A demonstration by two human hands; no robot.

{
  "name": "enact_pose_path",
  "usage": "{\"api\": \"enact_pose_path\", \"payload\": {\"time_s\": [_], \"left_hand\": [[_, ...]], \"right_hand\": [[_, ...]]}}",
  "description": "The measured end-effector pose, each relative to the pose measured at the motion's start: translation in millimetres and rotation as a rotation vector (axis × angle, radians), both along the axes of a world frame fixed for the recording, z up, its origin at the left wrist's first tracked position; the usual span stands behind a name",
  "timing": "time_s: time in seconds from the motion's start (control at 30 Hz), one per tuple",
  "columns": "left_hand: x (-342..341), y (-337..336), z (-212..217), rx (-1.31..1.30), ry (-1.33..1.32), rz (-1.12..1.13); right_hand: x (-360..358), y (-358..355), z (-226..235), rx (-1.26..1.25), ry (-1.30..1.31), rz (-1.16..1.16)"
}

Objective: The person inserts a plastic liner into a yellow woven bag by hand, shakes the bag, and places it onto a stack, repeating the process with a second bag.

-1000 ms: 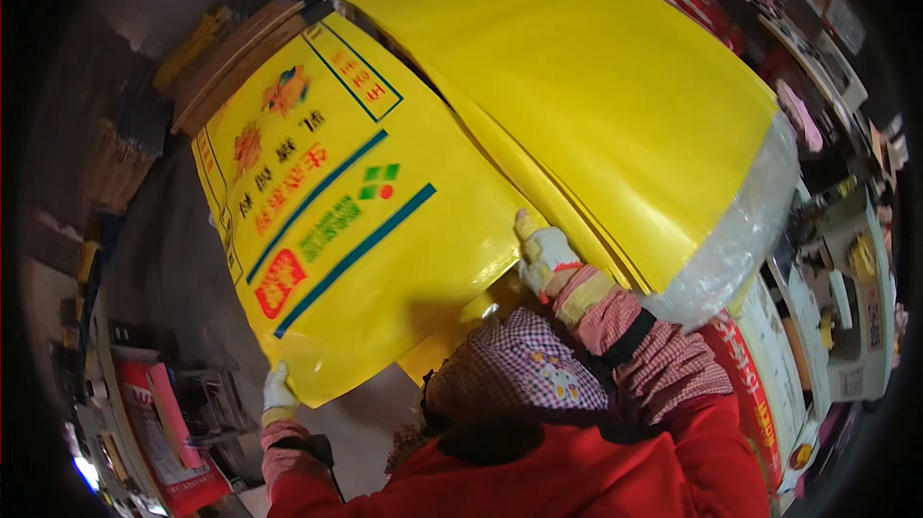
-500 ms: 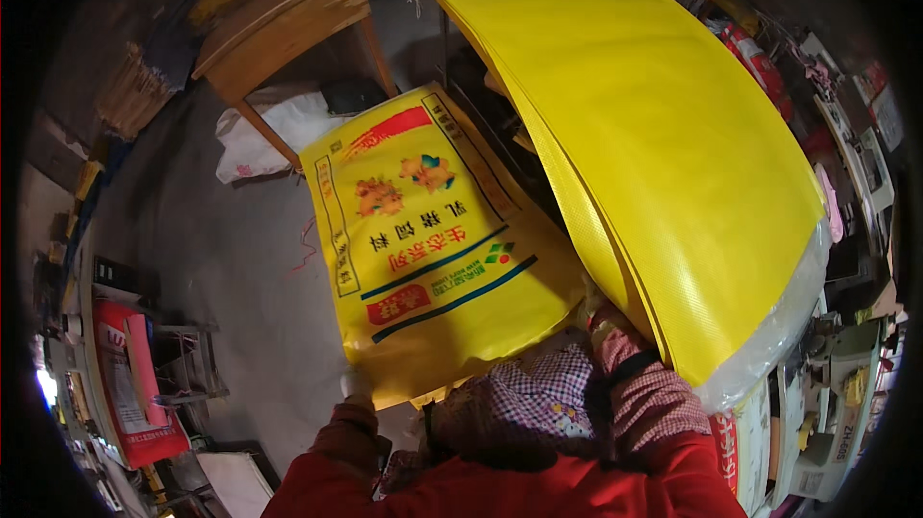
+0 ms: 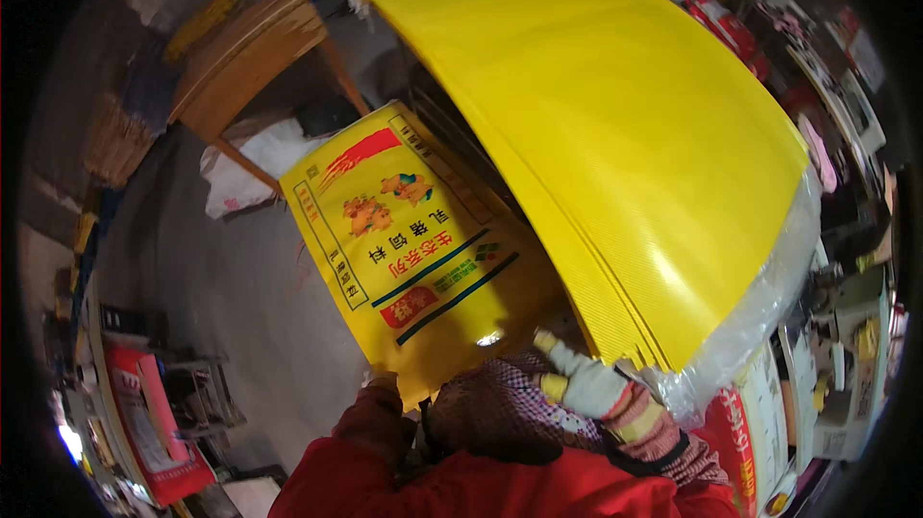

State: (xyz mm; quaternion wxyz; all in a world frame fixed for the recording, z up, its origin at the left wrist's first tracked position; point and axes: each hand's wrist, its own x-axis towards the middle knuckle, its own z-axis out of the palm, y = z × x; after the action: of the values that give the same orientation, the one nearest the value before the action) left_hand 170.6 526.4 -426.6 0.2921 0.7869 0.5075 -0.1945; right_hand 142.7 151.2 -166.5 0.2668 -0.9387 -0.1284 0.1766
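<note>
A yellow printed sack (image 3: 385,230) with cartoon pigs, a red band and blue stripes lies slanted in front of me. My left hand (image 3: 383,385) is closed at its near left corner, its fingers partly hidden by the sack's edge. My right hand (image 3: 586,385), in a whitish glove with yellow fingertips, is open beside the near right edge of the sack, fingers stretched forward and apart. Right of it lies a tall stack of plain yellow sacks (image 3: 596,134), whose near corner is close to the right hand.
A wooden table (image 3: 245,52) stands at the far left, a white sack (image 3: 255,167) on the floor under it. Clear plastic sheeting (image 3: 740,335) shows below the yellow stack. At the left edge is a red and white bag (image 3: 159,431); machines and shelves (image 3: 851,355) line the right.
My right hand has come off the printed sack's near right edge and opened. The left hand stays at its corner. The view has shifted, and the yellow stack's near edges now show fanned layers.
</note>
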Motion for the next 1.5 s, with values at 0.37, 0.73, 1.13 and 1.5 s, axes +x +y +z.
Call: {"api": "enact_pose_path", "payload": {"time_s": [0.37,0.73,1.13,1.5], "left_hand": [[108,-254,222,-0.353,-1.404,-0.935],[12,-572,302,-0.097,-1.35,-1.948],[90,-569,325,-1.117,-0.611,-1.562],[119,-536,387,-1.214,-0.964,-1.714]], "right_hand": [[-115,-160,72,1.603,-0.638,-0.904],[-88,-282,2,0.988,-1.059,-1.367],[-67,-288,51,-0.094,-0.263,-1.281],[-21,-215,36,-0.512,-0.658,-0.686]]}}
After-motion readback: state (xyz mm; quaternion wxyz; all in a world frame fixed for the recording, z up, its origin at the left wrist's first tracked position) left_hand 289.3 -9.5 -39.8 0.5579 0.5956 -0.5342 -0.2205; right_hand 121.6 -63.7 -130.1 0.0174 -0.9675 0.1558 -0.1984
